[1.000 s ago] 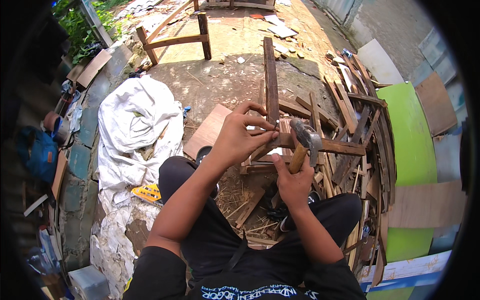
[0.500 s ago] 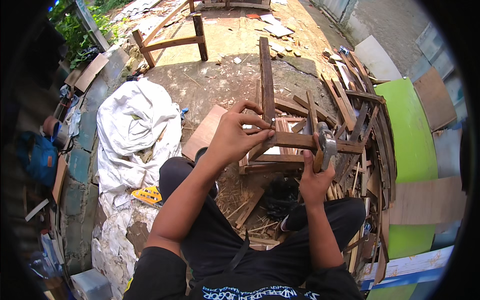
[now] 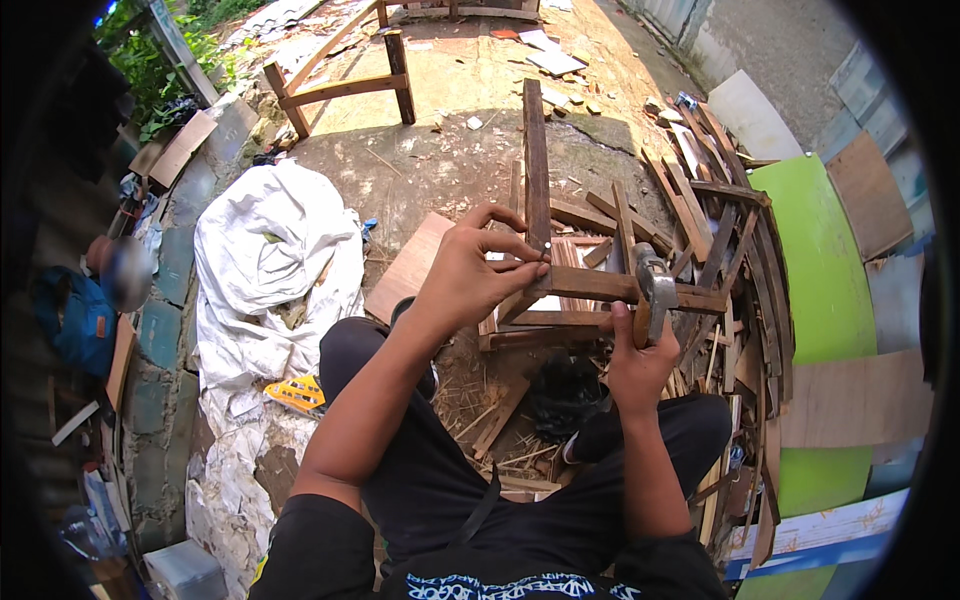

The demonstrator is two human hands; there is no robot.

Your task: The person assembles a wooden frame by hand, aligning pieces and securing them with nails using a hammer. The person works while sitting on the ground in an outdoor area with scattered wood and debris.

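Between the thumb and forefinger of my left hand [image 3: 465,268] a nail [image 3: 547,246] is pinched, its pale head showing above the fingertips. It stands at the corner where an upright-looking dark wooden post [image 3: 536,160] meets a wooden rail [image 3: 592,284] of a frame. My right hand [image 3: 640,370] is wrapped round the handle of a hammer, just to the right. The steel hammer head [image 3: 657,285] is over the rail, apart from the nail. Lower rails [image 3: 545,338] of the frame show beneath; the nail's point is hidden.
Scrap wood [image 3: 740,240] is heaped at the right beside a green panel [image 3: 825,290]. A white sack [image 3: 270,240] lies at the left near a yellow package [image 3: 295,393]. Another wooden frame [image 3: 345,88] stands farther off. A black plastic bag [image 3: 565,395] sits between my legs.
My right hand and the hammer have shifted slightly to the right and down. My left hand stays at the corner with the nail.
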